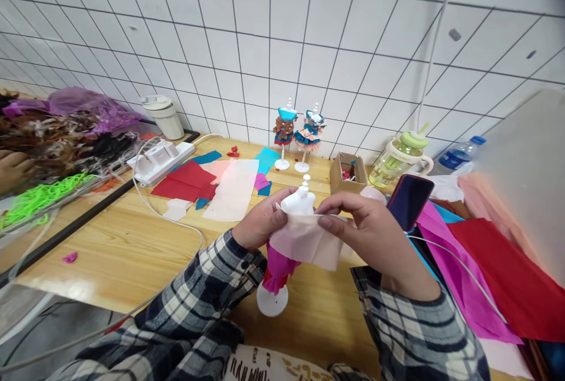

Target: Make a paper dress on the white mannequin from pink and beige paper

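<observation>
A small white dress form (302, 199) on a round white base stands tilted in front of me, a magenta and red skirt (281, 266) around its lower part. Across its chest lies a pale pink paper sheet (309, 242). My left hand (265, 219) is closed around the form's left side, its thumb pressing the sheet's edge. Between thumb and fingers, my right hand (357, 225) pinches the sheet's top edge at the right. The form's back and some of my left fingers are hidden.
Two dressed miniature forms (285, 128) stand by the wall, beside a small cardboard box (348, 174). Coloured sheets (185, 181) and a power strip (163, 163) lie left. A phone (410, 201), a drink jar (399, 160) and a red sheet (507, 275) are right. Another person's hand (15, 172) shows far left.
</observation>
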{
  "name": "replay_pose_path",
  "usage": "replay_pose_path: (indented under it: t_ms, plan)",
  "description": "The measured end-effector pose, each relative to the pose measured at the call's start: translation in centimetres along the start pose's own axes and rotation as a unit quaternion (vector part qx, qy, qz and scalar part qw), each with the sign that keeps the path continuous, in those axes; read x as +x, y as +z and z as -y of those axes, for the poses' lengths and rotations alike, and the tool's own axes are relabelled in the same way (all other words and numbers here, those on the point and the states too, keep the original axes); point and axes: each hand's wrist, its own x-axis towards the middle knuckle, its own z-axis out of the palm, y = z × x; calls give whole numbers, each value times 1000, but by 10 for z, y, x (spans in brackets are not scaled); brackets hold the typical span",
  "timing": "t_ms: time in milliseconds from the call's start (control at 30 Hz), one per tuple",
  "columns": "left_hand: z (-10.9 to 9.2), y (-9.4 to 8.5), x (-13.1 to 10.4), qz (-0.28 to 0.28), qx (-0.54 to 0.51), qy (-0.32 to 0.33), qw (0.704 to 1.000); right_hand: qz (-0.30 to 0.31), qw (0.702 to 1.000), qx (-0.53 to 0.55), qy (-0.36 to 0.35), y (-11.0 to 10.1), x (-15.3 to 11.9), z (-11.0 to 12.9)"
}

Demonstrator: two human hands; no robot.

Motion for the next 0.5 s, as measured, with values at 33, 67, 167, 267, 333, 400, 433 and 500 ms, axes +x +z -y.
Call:
replay_pose_path:
  t_ms: [33, 67, 167, 267, 333, 400, 433, 500]
  plan:
    - [1, -1, 0, 1, -12, -12, 1000, 19, 1000, 9, 9, -2, 0, 0]
    - [3, -1, 0, 7, -23, -25, 999, 35, 999, 13, 20, -4, -1, -1]
    - [6, -3, 0, 34, -58, -53, 996, 47, 998, 8, 45, -9, -1, 1]
    - [8, -2, 1, 39, -101, -67, 992, 45, 998, 15, 43, -11, 1, 0]
    - [9, 0, 2, 21, -122, -67, 990, 41, 998, 25, 47, -9, 4, -3]
    - [9, 2, 3, 6, -137, -69, 988, 34, 997, 37, 55, -8, 6, -7]
    - [10, 2, 3, 1, -148, -73, 986, 31, 997, 43, 58, -7, 7, -10]
    - [11, 3, 2, -2, -178, -82, 981, 41, 996, 54, 60, -8, 9, -15]
